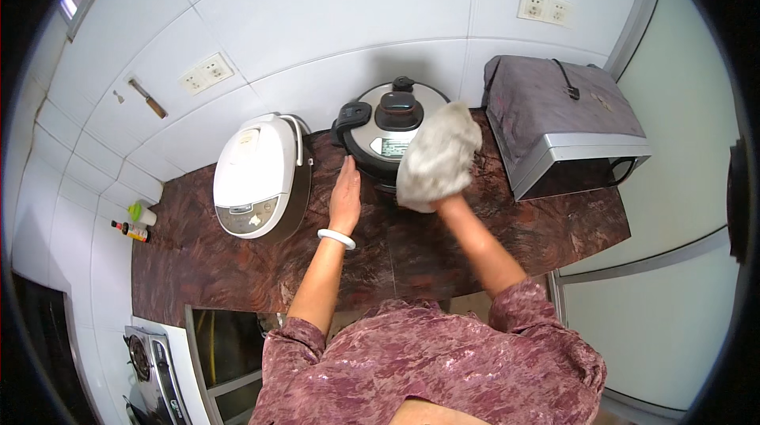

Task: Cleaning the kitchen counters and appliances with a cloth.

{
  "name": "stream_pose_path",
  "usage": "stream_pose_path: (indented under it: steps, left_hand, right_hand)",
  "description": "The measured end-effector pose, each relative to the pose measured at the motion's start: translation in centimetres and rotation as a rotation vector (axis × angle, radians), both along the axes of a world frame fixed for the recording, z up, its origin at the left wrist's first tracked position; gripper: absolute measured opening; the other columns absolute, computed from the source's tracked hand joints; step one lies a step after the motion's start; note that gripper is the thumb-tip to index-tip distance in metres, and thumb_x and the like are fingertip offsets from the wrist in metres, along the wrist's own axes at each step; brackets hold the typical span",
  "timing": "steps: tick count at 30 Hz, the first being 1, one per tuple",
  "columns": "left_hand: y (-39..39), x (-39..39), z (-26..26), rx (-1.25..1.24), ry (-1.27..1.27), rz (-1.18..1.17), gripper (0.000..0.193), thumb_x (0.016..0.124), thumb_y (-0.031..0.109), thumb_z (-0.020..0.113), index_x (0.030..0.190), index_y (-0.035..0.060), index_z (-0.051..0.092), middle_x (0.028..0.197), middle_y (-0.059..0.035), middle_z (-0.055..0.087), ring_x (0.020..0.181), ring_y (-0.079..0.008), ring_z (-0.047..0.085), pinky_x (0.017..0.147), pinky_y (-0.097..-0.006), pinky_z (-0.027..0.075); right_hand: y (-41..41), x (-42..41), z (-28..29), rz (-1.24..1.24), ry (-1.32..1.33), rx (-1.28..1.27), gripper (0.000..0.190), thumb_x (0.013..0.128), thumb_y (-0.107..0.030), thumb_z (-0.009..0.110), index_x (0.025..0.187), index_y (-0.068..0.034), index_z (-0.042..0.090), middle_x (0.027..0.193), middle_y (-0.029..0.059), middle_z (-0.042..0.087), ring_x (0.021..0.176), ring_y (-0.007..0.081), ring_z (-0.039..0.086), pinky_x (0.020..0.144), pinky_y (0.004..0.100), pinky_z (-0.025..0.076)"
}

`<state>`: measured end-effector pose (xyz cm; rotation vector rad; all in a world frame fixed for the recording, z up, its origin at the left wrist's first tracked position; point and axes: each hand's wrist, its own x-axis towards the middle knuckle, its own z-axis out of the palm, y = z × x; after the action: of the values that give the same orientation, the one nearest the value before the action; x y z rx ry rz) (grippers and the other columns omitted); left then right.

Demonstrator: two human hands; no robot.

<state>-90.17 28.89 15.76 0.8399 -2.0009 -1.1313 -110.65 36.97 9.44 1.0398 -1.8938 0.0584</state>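
An electric pressure cooker with a steel and black lid stands against the tiled wall on the dark red-brown countertop. My right hand is mostly hidden by a whitish-grey cloth, which it holds against the cooker's right front side. My left hand, a white bangle at its wrist, holds nothing; its fingers lie straight and close together, their tips at the cooker's lower left front. Whether they touch it I cannot tell. Left of that hand is a white rice cooker.
At the right, a grey cloth cover lies over a silver microwave oven. A small bottle and a green-lidded container stand at the far left. A gas stove is at the lower left. A knife hangs on the wall.
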Motion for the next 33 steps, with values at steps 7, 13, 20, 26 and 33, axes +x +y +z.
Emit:
stream_pose_path:
  steps: [7,13,20,26,33]
  left_hand:
    - [1.7,-0.8,1.9,-0.148,-0.212,0.059,0.054,0.101,0.033,0.037,0.145,0.0015,0.033,0.151,-0.0183,0.031,0.140,-0.0301,0.030,0.112,-0.0346,0.027]
    - [1.5,-0.9,1.7,-0.167,-0.202,0.071,0.054,0.101,0.032,0.038,0.145,0.0007,0.032,0.151,-0.0178,0.030,0.140,-0.0292,0.029,0.113,-0.0343,0.025]
    - [1.3,-0.2,1.3,-0.174,-0.197,0.070,0.053,0.100,0.028,0.039,0.145,-0.0003,0.032,0.151,-0.0177,0.030,0.141,-0.0281,0.028,0.114,-0.0337,0.024]
    - [1.4,-0.7,1.3,-0.137,-0.147,0.047,0.053,0.100,0.029,0.040,0.145,0.0011,0.032,0.152,-0.0169,0.029,0.141,-0.0278,0.028,0.114,-0.0337,0.024]
    - [1.9,-0.6,1.3,-0.129,-0.172,0.072,0.057,0.100,0.033,0.040,0.148,0.0047,0.027,0.153,-0.0157,0.028,0.142,-0.0285,0.026,0.113,-0.0344,0.024]
  right_hand:
    - [2.0,-0.7,-2.8,-0.187,0.352,0.242,0.048,0.084,-0.033,0.054,0.125,-0.008,0.052,0.116,0.0188,0.057,0.113,0.0356,0.050,0.094,0.0530,0.042]
    - [0.4,-4.8,-2.8,-0.319,0.702,0.502,0.047,0.087,-0.035,0.052,0.126,-0.009,0.051,0.116,0.0169,0.057,0.113,0.0340,0.051,0.094,0.0514,0.043]
    - [0.7,-1.4,-4.6,-0.436,1.149,0.793,0.046,0.089,-0.036,0.049,0.127,-0.010,0.050,0.117,0.0146,0.057,0.112,0.0321,0.052,0.094,0.0494,0.043]
    - [0.3,-7.8,-5.2,-0.490,1.568,1.026,0.046,0.092,-0.038,0.047,0.128,-0.010,0.049,0.117,0.0126,0.057,0.111,0.0306,0.053,0.094,0.0477,0.044]
    - [3.0,0.4,-7.1,-0.605,2.076,1.255,0.045,0.094,-0.040,0.045,0.129,-0.011,0.048,0.117,0.0103,0.058,0.110,0.0287,0.053,0.094,0.0457,0.045]
